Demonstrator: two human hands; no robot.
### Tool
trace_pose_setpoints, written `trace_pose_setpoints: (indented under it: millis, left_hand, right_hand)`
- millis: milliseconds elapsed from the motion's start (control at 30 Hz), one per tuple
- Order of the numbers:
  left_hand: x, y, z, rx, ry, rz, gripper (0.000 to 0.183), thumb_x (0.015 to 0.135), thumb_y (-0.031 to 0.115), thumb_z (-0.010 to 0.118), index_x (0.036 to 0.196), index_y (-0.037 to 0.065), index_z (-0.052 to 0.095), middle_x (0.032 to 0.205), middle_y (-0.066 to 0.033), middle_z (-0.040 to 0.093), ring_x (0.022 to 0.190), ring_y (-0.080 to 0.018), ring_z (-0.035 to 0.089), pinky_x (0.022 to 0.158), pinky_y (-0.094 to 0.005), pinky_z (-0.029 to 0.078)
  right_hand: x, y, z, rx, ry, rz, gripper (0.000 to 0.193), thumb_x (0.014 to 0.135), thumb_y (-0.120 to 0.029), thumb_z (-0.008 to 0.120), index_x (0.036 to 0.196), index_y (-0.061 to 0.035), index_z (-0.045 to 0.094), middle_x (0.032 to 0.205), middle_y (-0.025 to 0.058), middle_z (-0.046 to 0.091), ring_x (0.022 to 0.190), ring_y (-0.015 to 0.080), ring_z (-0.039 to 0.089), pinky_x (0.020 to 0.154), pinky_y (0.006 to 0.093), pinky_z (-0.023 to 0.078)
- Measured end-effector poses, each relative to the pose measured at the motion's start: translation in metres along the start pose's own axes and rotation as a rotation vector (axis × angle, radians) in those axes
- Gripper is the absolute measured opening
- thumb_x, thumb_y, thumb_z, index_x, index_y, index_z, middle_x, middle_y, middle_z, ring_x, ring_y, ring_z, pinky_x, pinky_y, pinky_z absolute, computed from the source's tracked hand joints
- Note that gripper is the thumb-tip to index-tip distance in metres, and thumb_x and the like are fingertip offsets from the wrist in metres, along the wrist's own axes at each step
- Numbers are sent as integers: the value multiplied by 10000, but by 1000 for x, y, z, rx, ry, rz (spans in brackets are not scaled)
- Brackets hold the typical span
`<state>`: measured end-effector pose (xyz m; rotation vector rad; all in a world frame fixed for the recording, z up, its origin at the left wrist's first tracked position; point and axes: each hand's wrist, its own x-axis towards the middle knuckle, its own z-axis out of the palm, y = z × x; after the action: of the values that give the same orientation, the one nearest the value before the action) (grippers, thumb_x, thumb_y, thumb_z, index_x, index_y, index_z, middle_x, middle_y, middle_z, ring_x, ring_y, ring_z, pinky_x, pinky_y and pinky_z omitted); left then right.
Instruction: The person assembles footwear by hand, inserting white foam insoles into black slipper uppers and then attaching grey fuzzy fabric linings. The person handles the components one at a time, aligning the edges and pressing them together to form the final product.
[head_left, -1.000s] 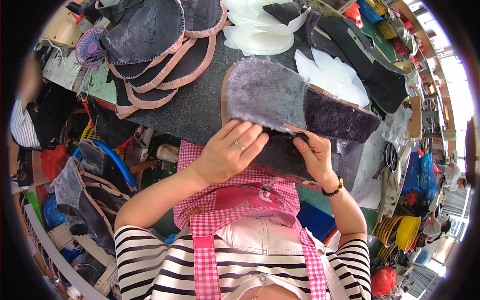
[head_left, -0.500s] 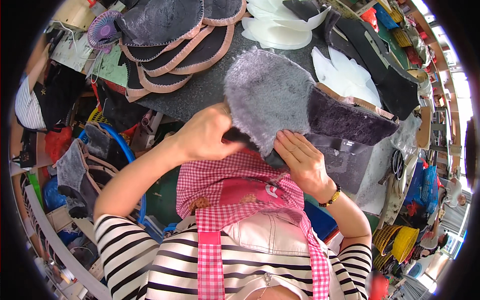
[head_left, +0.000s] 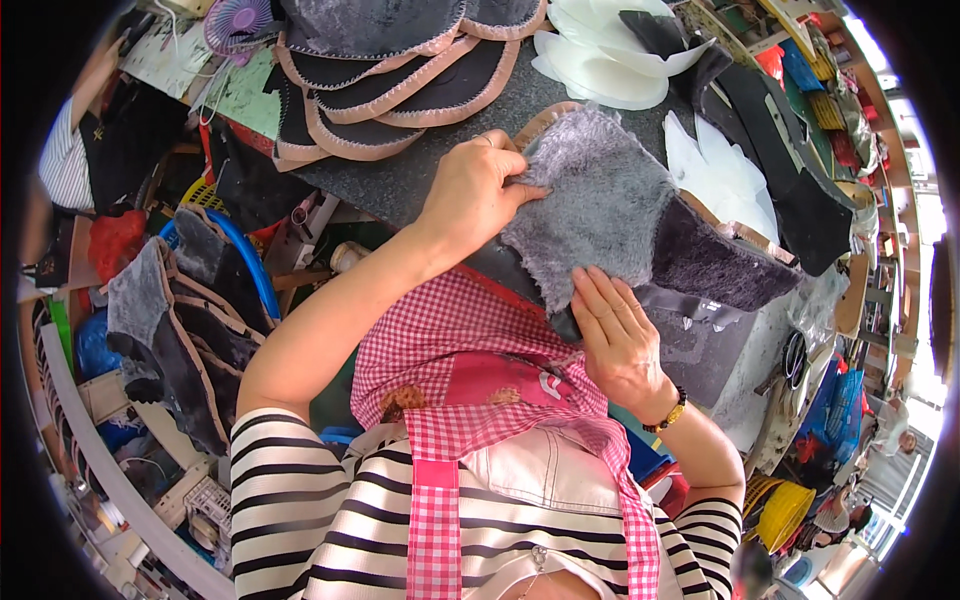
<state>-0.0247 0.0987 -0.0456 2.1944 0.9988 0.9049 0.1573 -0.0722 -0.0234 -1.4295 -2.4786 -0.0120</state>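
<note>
A piece of plush fleece [head_left: 600, 200], light grey on its rounded part and dark purple-grey along its narrower strip, lies at the near edge of the worktable. Its shape resembles a boot upper turned lining side up. At its left edge, my left hand [head_left: 475, 195] pinches the fleece between thumb and fingers, near a tan rim that shows above. My right hand [head_left: 620, 335] rests on the lower edge, fingers stretched flat over the plush; its thumb is hidden. Beneath lies a dark sheet [head_left: 690, 345].
Overlapping dark pieces with stitched tan edges [head_left: 400, 95] are stacked at the far left. White shaped sheets [head_left: 600, 60] and black pieces [head_left: 785, 190] lie farther back and right. More fleece pieces [head_left: 150, 300] hang at my left. A purple fan [head_left: 238, 27] stands beyond.
My left hand has moved up and right, from the lower left of the fleece onto its left edge. The fleece has shifted slightly, and its tan rim now shows. My right hand stays on the lower edge.
</note>
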Motion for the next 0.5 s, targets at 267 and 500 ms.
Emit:
trace_pose_setpoints:
  millis: [267, 500]
  left_hand:
    - [-4, -2, 0, 280, 141, -63, 577, 611, 220, 852, 1046, 2, 542, 1006, -147, 548, 984, -336, 531, 835, -433, 422]
    - [4, 5, 5, -24, 51, 16, 325, 515, 151, 711, 821, 63, 643, 791, -168, 648, 748, -401, 630, 665, -470, 497]
  right_hand:
    - [47, 20, -51, 452, -171, 183, 354, 755, -303, 740, 879, 2, 611, 974, 212, 653, 840, 371, 637, 753, 431, 512]
    - [46, 102, -45, -16, -125, 531, 557, 822, -293, 704, 1264, 11, 556, 1197, 223, 605, 1139, 374, 554, 977, 437, 421]
